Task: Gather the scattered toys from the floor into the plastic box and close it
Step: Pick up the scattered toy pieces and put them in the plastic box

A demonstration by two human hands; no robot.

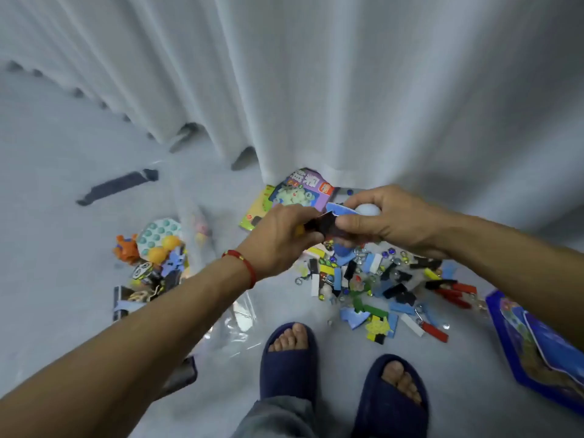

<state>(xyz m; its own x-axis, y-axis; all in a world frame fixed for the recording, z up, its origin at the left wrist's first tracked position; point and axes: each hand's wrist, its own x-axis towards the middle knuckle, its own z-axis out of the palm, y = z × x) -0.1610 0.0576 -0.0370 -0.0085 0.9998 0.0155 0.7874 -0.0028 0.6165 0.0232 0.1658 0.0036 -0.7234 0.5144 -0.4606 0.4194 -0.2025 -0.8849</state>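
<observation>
Head view: both hands meet above the toy pile (373,289), left hand (281,238) and right hand (385,219) pinching small pieces, while the clear box (240,314) lies below-left of the left hand.

Both hands (331,226) gripping toy pieces (339,213), scattered toys (373,286) below

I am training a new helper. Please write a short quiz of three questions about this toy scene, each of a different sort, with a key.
1. True or false: the clear box already holds some toys.
2. What lies at the curtain foot? A) purple packet B) red ball C) shoe
3. Fill in: the loose bricks lie on the floor, in front of the ____ slippers.

Key: 1 true. 2 A, the purple packet. 3 blue. Both hands, left hand and right hand, hold small pieces.
</observation>
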